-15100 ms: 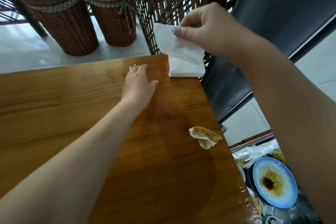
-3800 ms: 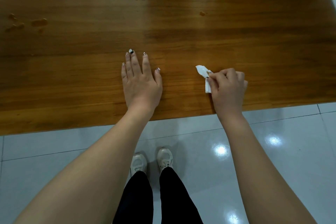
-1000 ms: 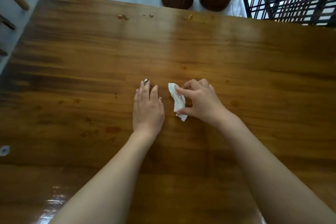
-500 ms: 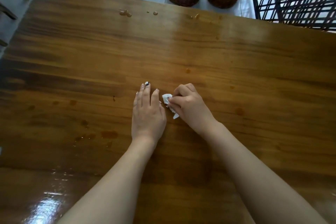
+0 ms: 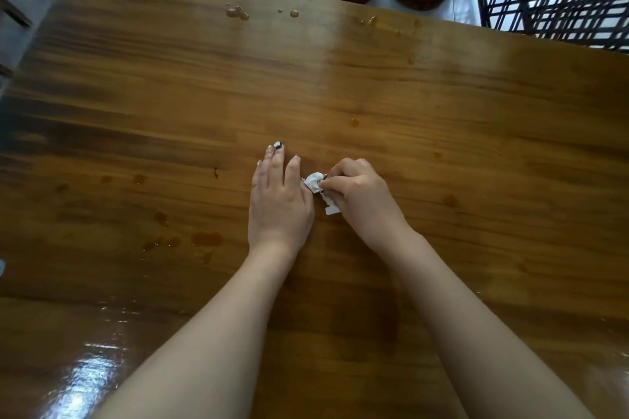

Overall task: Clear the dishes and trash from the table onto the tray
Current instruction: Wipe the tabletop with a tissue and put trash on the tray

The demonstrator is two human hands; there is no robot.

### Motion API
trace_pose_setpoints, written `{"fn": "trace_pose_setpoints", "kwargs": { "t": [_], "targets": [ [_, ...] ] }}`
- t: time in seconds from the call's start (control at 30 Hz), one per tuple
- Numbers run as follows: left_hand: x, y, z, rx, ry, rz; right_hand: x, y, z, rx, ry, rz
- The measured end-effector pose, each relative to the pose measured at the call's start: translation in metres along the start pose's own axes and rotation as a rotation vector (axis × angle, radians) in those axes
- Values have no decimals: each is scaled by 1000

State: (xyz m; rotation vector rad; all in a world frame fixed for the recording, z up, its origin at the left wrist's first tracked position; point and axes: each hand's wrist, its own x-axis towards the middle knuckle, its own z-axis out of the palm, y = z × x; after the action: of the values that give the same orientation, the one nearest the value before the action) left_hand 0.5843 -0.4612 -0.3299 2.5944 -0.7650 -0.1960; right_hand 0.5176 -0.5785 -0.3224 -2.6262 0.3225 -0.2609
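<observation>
While the left hand [image 5: 277, 201] lay flat on the table [image 5: 442, 105], the right hand [image 5: 357, 196] pinched a napkin [image 5: 315, 183]. It was white, crumpled small.

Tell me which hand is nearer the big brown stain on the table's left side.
Left. The left hand lies flat just right of the stain; the right hand, holding a tissue, is farther off, beyond the left hand.

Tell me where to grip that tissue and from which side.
Probably best to pinch the tissue by its crumpled far lump, from the right and above: the left hand lies flat close on its left, and the right hand pinches it there.
</observation>
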Motion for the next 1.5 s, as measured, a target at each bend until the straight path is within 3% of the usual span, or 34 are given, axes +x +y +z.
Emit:
{"fn": "trace_pose_setpoints", "kwargs": {
  "t": [0.27, 0.53, 0.73, 0.93, 1.23, 1.5],
  "targets": [
    [0, -1, 0, 23, 0, -2, 23, 11, 3, -222, 184, 55],
    [2, 0, 2, 159, -105, 24, -17, 8, 0, -232, 134, -9],
    [5, -2, 4, 242, -166, 58, 38, 29, -6, -280, 184, 195],
    [5, -3, 6, 248, -136, 58, 90, 51, -16, -305, 95, 281],
    [5, 0, 5, 234, -147, 49, -11, 28, -12, -199, 167, 124],
    [4, -1, 6, 258, -127, 52, 82, 61, -26, -281, 94, 344]
  ]
}}
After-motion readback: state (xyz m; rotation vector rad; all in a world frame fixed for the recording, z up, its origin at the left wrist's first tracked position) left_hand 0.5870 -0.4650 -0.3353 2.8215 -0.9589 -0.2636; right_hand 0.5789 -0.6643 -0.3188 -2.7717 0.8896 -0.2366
